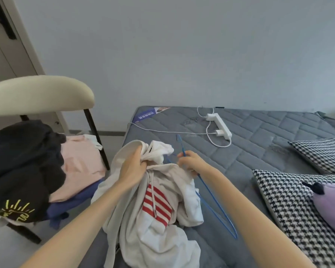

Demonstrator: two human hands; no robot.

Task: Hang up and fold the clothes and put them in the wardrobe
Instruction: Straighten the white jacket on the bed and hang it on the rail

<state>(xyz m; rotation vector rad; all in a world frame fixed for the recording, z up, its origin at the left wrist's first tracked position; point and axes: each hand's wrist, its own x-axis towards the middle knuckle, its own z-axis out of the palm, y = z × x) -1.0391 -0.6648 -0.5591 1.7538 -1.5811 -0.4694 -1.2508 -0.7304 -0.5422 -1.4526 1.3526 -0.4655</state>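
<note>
A white hoodie (155,225) with a red striped patch lies bunched on the near left part of the grey mattress (259,144). My left hand (132,167) grips the hoodie at its neck opening and lifts the hood. My right hand (190,161) pinches a thin blue wire hanger (217,206) near its hook. One arm of the hanger runs down to the right over the mattress; the other end goes under the hoodie's collar and is hidden.
A chair (41,93) at the left carries a pile of clothes: black (21,171), pink (81,165) and blue (72,206). A white power strip (219,125) with cables lies on the mattress. Houndstooth pillows (302,219) and a purple plush (333,206) lie at the right.
</note>
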